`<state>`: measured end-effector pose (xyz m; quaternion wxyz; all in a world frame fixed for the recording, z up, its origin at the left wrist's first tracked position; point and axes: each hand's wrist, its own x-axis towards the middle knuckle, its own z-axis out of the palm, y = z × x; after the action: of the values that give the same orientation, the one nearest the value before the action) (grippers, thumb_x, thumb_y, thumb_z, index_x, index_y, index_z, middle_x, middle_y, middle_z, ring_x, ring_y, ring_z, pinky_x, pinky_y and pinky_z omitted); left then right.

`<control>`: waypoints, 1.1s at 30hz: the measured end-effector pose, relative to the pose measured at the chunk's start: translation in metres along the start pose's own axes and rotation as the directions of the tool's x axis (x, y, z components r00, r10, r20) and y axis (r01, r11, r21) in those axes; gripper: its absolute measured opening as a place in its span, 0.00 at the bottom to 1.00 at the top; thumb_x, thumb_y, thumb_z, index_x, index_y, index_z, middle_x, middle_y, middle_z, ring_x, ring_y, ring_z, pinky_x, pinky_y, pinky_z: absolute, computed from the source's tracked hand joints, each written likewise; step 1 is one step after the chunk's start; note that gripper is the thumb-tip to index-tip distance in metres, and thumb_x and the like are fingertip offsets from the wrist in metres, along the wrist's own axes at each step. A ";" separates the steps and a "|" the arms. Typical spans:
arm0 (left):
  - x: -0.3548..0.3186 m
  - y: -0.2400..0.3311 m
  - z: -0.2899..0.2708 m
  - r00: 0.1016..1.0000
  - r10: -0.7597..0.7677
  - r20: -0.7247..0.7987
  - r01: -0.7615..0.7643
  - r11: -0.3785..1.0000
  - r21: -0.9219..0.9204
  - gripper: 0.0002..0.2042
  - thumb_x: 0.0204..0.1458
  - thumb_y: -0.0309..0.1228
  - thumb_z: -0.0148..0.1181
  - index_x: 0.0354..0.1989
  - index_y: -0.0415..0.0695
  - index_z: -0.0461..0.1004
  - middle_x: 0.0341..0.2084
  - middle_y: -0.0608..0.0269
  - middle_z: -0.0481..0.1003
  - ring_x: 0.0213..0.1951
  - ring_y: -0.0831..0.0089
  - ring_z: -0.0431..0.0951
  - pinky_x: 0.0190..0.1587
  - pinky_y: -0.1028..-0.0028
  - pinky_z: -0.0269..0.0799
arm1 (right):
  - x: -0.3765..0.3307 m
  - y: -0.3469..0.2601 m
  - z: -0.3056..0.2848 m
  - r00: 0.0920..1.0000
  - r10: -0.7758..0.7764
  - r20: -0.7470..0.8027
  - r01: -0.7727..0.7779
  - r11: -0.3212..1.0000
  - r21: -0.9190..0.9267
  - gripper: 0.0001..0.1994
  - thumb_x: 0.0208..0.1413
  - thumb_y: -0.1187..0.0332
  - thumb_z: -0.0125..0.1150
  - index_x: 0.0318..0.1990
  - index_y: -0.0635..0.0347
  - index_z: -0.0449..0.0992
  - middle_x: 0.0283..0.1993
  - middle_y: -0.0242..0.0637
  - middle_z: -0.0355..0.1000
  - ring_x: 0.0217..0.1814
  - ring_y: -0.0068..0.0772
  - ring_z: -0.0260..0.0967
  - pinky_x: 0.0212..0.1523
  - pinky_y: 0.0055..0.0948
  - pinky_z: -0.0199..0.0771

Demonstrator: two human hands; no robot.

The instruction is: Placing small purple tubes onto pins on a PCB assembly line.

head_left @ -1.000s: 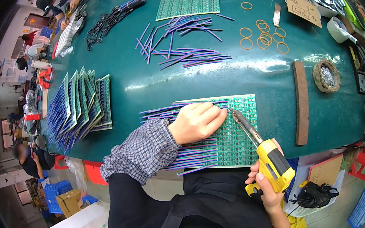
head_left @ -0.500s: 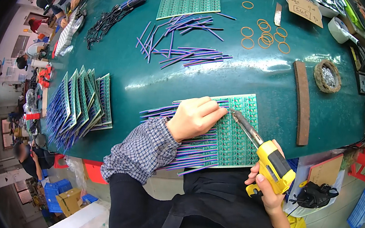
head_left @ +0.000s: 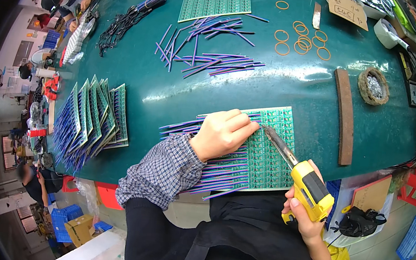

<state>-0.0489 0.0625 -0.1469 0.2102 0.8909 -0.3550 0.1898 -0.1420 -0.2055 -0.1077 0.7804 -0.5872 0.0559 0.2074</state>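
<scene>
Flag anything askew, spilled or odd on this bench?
Nothing looks damaged or spilled. The loose purple and blue wire strips lie scattered at crossed angles on the teal table, untidy next to the neat row under the left hand. The orange rubber bands also lie strewn about singly.

a green circuit board panel [head_left: 272, 153] lies flat on the teal table [head_left: 171, 95], at the table's near edge. it is a rectangle printed with a grid of small repeated units. a row of purple and blue wires [head_left: 218, 175] runs side by side across the panel's left part, their free ends sticking out past its left edge over the table. a yellow soldering iron [head_left: 301, 175] is tilted above the panel's right part, its dark metal tip [head_left: 265, 130] touching the panel near the upper wires.
</scene>
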 end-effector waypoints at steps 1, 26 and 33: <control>0.000 0.000 0.000 1.000 0.001 -0.002 -0.001 1.000 0.001 0.07 0.40 0.24 0.63 0.30 0.43 0.76 0.21 0.67 0.67 0.24 0.72 0.72 0.23 0.72 0.71 | 0.000 -0.001 -0.001 1.000 0.012 0.023 -0.011 0.999 -0.050 0.35 0.52 0.79 0.58 0.68 0.69 0.52 0.37 0.41 0.73 0.31 0.23 0.72 0.33 0.24 0.79; -0.002 0.005 -0.001 0.997 0.078 0.016 -0.079 0.992 0.103 0.13 0.35 0.22 0.65 0.34 0.40 0.77 0.22 0.66 0.70 0.23 0.73 0.73 0.23 0.74 0.71 | -0.003 0.000 0.001 1.000 0.004 0.008 -0.004 1.000 -0.001 0.36 0.52 0.79 0.58 0.68 0.70 0.51 0.37 0.41 0.73 0.31 0.22 0.71 0.33 0.23 0.79; -0.002 0.012 -0.005 0.987 0.130 0.092 -0.149 0.962 0.228 0.14 0.36 0.24 0.61 0.36 0.37 0.77 0.26 0.67 0.71 0.26 0.76 0.73 0.24 0.76 0.72 | -0.006 0.006 0.004 0.998 -0.044 -0.050 0.045 0.999 0.027 0.35 0.52 0.79 0.58 0.68 0.70 0.52 0.35 0.40 0.73 0.29 0.21 0.71 0.31 0.22 0.78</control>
<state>-0.0597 0.0584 -0.1408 0.0759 0.8889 -0.3998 0.2105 -0.1497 -0.2023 -0.1097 0.7915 -0.5820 0.0650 0.1747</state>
